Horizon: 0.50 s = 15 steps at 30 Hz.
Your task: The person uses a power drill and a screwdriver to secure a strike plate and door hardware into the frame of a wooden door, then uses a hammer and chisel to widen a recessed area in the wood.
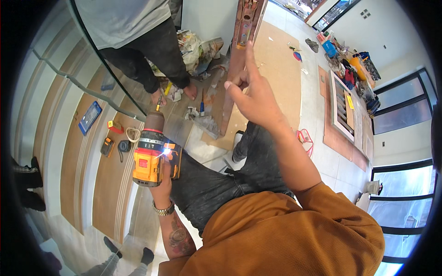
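Metal fitting [246,26] sits in the door edge [236,63], fastening probably unfinished: left of that edge your left hand [163,181] grips the drill [147,170], your empty right hand [257,99] points.

1. Lost most of the left hand [162,186] behind the drill [148,156].
2. Saw the grey shirt [129,20] cut off by the top edge.
3. Lost the wooden post [236,62]'s top there.
4. Could not tell the far pile [357,71]'s contents.

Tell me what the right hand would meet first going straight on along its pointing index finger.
The right hand would likely meet the narrow metal fitting in the reddish-brown wooden door edge; depth is unclear, so it may already touch.
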{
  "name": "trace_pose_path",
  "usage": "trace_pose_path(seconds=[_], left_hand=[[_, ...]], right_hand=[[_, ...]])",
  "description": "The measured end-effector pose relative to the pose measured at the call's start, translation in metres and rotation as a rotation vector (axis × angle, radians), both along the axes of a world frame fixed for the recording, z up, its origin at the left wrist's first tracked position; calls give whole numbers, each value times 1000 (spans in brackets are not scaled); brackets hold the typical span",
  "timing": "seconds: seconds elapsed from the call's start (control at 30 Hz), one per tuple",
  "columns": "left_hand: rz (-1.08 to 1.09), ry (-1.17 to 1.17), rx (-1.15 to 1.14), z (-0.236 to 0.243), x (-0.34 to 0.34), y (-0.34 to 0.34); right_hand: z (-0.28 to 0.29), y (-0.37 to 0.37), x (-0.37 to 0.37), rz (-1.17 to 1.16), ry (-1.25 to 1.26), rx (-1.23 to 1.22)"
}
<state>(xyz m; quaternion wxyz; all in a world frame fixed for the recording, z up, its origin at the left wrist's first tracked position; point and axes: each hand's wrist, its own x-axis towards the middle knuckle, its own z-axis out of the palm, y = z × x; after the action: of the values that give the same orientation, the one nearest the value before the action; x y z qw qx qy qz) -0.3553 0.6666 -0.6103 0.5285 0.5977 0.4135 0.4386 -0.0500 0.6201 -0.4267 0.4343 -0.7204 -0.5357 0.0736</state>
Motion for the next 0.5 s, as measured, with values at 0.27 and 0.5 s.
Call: trace_pose_path(seconds=[0.27, 0.5], left_hand=[[20, 27, 6, 25, 2, -11], [1, 60, -115, 33, 0, -18]], right_hand=[[23, -7, -5, -20, -1, -84], [53, -21, 1, -3, 23, -147]])
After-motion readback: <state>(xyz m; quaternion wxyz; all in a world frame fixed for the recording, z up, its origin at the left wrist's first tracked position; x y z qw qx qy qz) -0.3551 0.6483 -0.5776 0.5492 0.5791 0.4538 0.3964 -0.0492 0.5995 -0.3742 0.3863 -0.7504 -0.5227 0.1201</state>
